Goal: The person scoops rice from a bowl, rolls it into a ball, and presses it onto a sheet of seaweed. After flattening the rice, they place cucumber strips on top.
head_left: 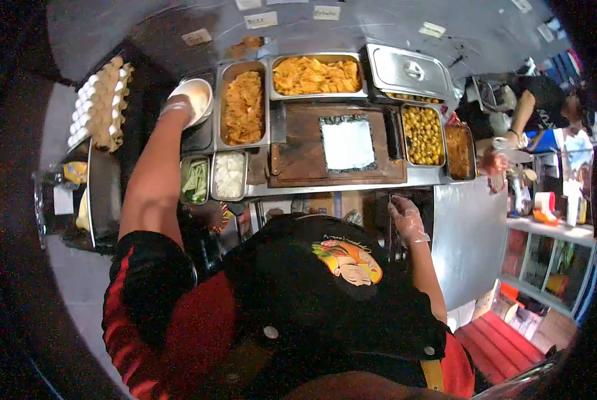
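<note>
My left hand [177, 105], in a clear glove, is at the far left with its fingers closed on the rim of a white bowl [206, 90] of pale, creamy food. Part of the fingers is hidden. My right hand [408, 220], also gloved, hovers by the counter's front edge with loosely bent fingers apart, nothing visible in them. Between the hands lies a wooden cutting board [298, 143]. On it is a dark seaweed sheet [322, 124] under a bright white square layer [348, 145], probably rice. A knife handle [275, 160] shows at the board's left edge.
Metal pans hold orange shredded food [243, 107], orange slices [316, 75], olive-like pieces [422, 135] and brown filling [458, 152]. Smaller pans hold cucumber strips [195, 180] and white chunks [230, 175]. Egg trays [102, 103] stand left. A co-worker's arm [524, 113] shows right.
</note>
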`<state>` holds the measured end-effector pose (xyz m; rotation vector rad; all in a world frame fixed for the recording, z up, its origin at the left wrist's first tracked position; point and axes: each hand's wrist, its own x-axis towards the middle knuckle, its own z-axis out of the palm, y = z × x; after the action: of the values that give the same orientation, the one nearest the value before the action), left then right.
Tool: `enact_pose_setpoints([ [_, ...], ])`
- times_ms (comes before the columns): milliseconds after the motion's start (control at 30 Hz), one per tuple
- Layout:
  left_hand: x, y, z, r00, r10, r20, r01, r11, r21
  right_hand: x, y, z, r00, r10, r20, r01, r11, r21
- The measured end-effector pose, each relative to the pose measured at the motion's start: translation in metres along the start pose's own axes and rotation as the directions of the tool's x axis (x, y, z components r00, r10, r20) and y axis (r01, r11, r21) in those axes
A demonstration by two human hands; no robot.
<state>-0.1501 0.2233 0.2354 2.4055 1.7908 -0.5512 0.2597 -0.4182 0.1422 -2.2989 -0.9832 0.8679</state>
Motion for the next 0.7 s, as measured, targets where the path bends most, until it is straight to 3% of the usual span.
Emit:
enact_pose_setpoints([
  [33, 0.014, -0.011, 0.013, 0.996, 0.081, -0.027, -0.082, 0.996, -0.029, -0.006, -0.003, 0.0, 1.0, 0.002, -0.03, -0.006, 0.991, -0.131],
  [67, 0.036, -0.02, 0.031, 0.991, 0.13, -0.026, -0.132, 0.987, -0.091, -0.011, -0.004, 0.001, 0.999, 0.019, -0.045, -0.025, 0.991, -0.132],
  [133, 0.021, -0.007, 0.019, 0.996, 0.07, -0.054, -0.074, 0.994, -0.076, -0.024, -0.005, 0.0, 0.996, 0.084, -0.017, -0.085, 0.993, -0.084],
  [200, 0.062, -0.023, 0.047, 0.995, 0.093, -0.036, -0.097, 0.986, -0.135, -0.037, -0.009, -0.001, 0.995, 0.091, -0.028, -0.093, 0.991, -0.099],
  [267, 0.045, -0.021, 0.038, 0.965, 0.167, -0.2, -0.169, 0.986, 0.009, -0.041, -0.005, 0.011, 0.991, 0.134, -0.013, -0.135, 0.981, -0.139],
  [300, 0.044, -0.019, 0.031, 0.965, 0.166, -0.202, -0.167, 0.986, 0.014, -0.046, 0.001, 0.02, 0.991, 0.116, -0.066, -0.127, 0.972, -0.199],
  [367, 0.038, -0.021, 0.014, 0.987, 0.159, -0.04, -0.152, 0.979, 0.139, -0.049, -0.01, 0.013, 0.989, 0.145, 0.001, -0.143, 0.981, -0.129],
  [400, 0.014, -0.012, -0.005, 0.989, 0.133, -0.067, -0.132, 0.991, 0.031, -0.05, -0.017, 0.009, 0.983, 0.175, 0.063, -0.171, 0.983, -0.068],
  [467, -0.002, -0.005, -0.024, 0.99, 0.136, -0.034, -0.135, 0.99, 0.041, -0.05, -0.015, 0.008, 0.986, 0.148, 0.072, -0.14, 0.984, -0.109],
  [600, 0.034, -0.029, -0.007, 0.981, 0.189, -0.041, -0.18, 0.971, 0.156, -0.044, -0.01, 0.012, 0.991, 0.129, 0.026, -0.124, 0.982, -0.146],
  [667, 0.03, -0.029, -0.019, 0.999, 0.03, -0.037, -0.033, 0.995, -0.092, -0.042, -0.008, 0.01, 0.996, 0.085, -0.013, -0.085, 0.967, -0.24],
  [700, 0.031, -0.032, -0.017, 0.999, 0.017, -0.04, -0.023, 0.989, -0.147, -0.04, -0.011, 0.008, 0.995, 0.099, -0.014, -0.1, 0.976, -0.192],
])
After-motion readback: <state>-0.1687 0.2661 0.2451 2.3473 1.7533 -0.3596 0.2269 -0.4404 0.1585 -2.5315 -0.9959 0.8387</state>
